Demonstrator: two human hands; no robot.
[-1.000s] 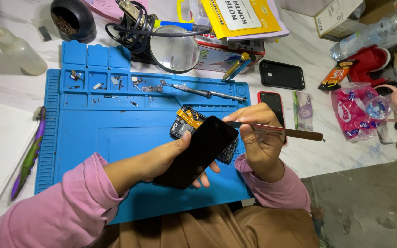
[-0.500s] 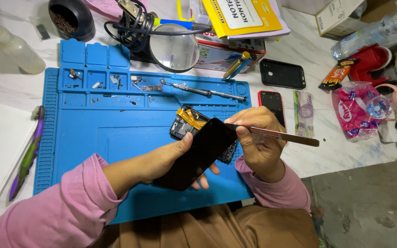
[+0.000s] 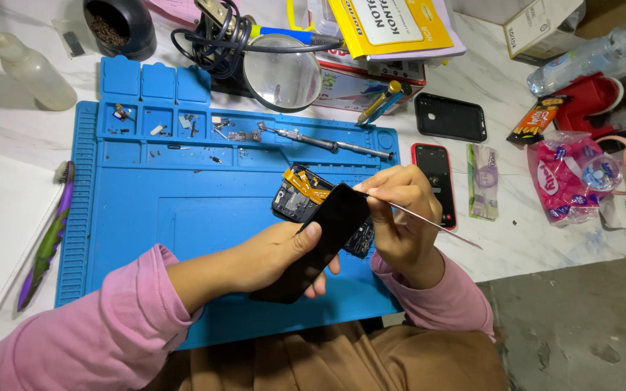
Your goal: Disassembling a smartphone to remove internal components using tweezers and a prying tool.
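My left hand (image 3: 273,257) gripped the black phone (image 3: 320,239) over the blue mat's (image 3: 146,217) near edge while my right hand (image 3: 400,217) pinched a thin metal pry tool (image 3: 436,226).

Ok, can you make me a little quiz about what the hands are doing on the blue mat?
1. True or false: the left hand holds a black phone screen.
2. What does the right hand pinch? A) thin metal pry tool B) toothbrush C) bottle
3. What colour is the work mat?

Key: 1 true; 2 A; 3 blue.
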